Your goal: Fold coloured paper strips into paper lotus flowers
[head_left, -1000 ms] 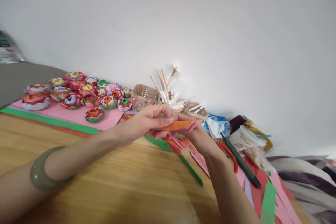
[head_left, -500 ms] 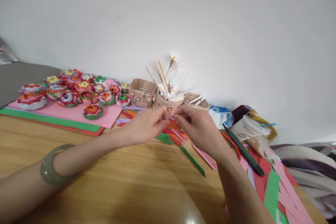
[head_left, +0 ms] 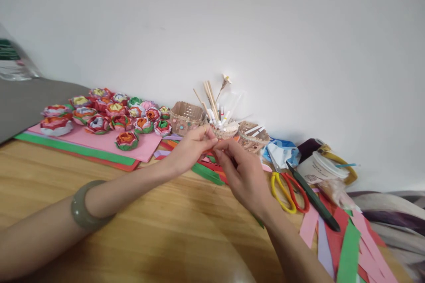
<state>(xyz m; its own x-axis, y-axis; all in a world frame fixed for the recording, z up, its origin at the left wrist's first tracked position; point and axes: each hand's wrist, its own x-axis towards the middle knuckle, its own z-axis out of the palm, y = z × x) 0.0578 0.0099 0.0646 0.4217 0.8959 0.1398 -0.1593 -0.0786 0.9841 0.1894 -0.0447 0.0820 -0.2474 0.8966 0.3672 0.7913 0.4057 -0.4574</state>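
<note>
My left hand [head_left: 191, 148] and my right hand [head_left: 241, 168] meet fingertip to fingertip above the middle of the table. Both are closed in a pinch, and whatever lies between the fingers is too small or hidden to make out. A green bangle [head_left: 86, 205] circles my left wrist. Beneath the hands lie coloured paper strips [head_left: 207, 173], partly covered by my fingers. Behind them stands a decorated holder [head_left: 229, 131] with markers and wooden sticks. To the right of my right hand are scissors [head_left: 288, 190] with one yellow and one red handle loop.
Folded paper flowers [head_left: 126, 140] sit in several rows on pink paper [head_left: 151, 143] at left. Decorated baskets [head_left: 186, 119] stand along the wall. At right are a dark green pen-like tool [head_left: 315, 199], a white lidded tub [head_left: 320, 169] and cut paper strips [head_left: 348, 247].
My hands have come together so the fingertips meet, my right hand shifting left over the strips. The view has turned slightly left, and the scissors now show fully beside my right hand.
</note>
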